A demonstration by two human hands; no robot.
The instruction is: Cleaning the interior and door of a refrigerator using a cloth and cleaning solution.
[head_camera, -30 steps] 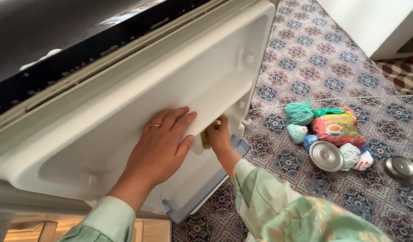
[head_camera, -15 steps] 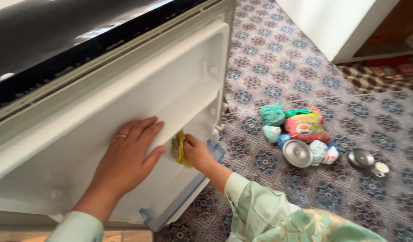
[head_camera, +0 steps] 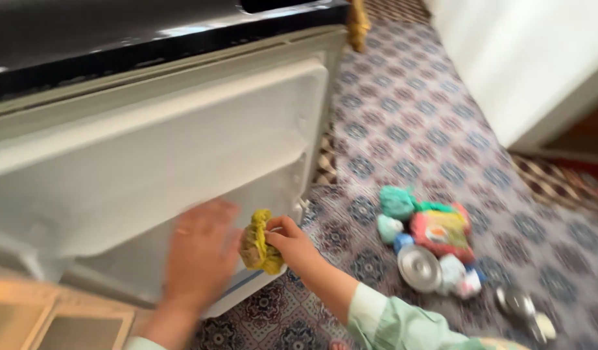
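My left hand [head_camera: 198, 256] lies flat and spread on the inner panel of the open refrigerator door [head_camera: 182, 149], blurred, having slid lower along the panel than a moment ago; just right of it my right hand [head_camera: 291, 241] grips a crumpled yellow cloth [head_camera: 259, 241], pressed to the door's lower edge, likewise moved down; I judge the wiping has reached the bottom strip. Well right of the door, on the patterned carpet [head_camera: 403, 123], sit packets and a metal lid [head_camera: 419, 268]; their details are indistinct.
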